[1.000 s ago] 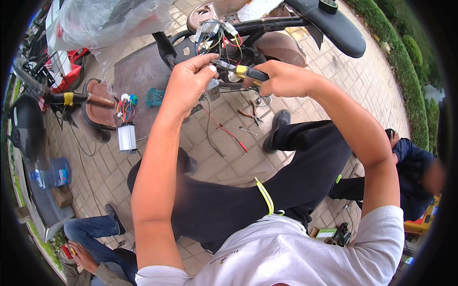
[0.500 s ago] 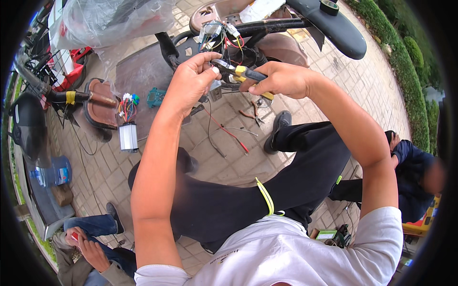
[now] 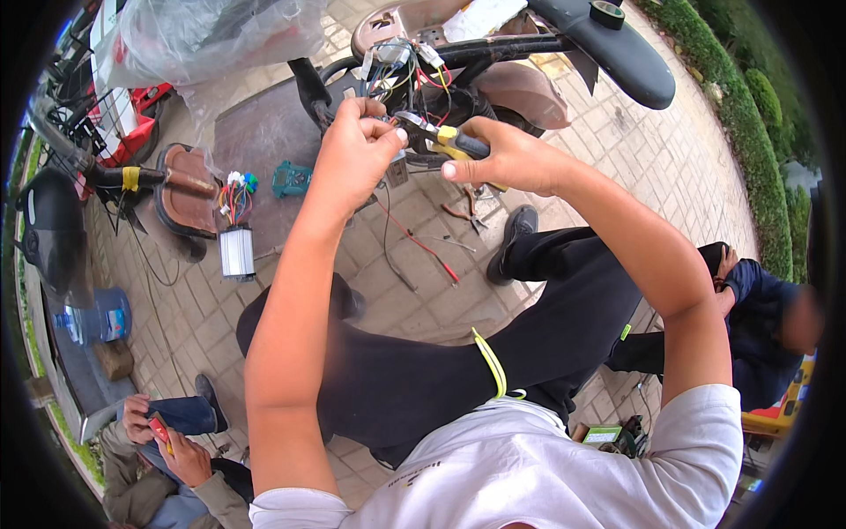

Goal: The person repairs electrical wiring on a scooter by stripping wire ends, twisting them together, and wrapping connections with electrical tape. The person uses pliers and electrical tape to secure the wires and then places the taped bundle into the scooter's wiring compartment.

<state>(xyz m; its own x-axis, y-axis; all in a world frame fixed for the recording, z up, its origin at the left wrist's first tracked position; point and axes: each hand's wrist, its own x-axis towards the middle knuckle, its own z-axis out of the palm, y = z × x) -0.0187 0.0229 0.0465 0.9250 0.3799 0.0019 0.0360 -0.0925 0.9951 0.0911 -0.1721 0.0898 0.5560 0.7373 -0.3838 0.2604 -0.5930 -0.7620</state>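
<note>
My right hand (image 3: 515,157) is wrapped round pliers (image 3: 448,135) with yellow-and-black handles. Their metal jaws reach left to the fingertips of my left hand (image 3: 359,157), whose thumb and forefinger are pinched together at the jaws. What those fingers hold is too small to make out. Just beyond both hands, a bundle of coloured wires with white connectors (image 3: 394,56) hangs on the black tubular frame (image 3: 511,48) of a partly stripped scooter.
On the footboard (image 3: 256,132) lies a teal multimeter (image 3: 292,179); a silver box with coloured wires (image 3: 236,253) is left of it. Orange-handled pliers (image 3: 473,212) and a red test probe (image 3: 451,272) lie on the paving. People sit at lower left and right.
My right hand has shifted slightly left, its thumb lying straighter along the pliers. My left hand has moved a little right. The person at lower left has moved their hands, which hold a red object.
</note>
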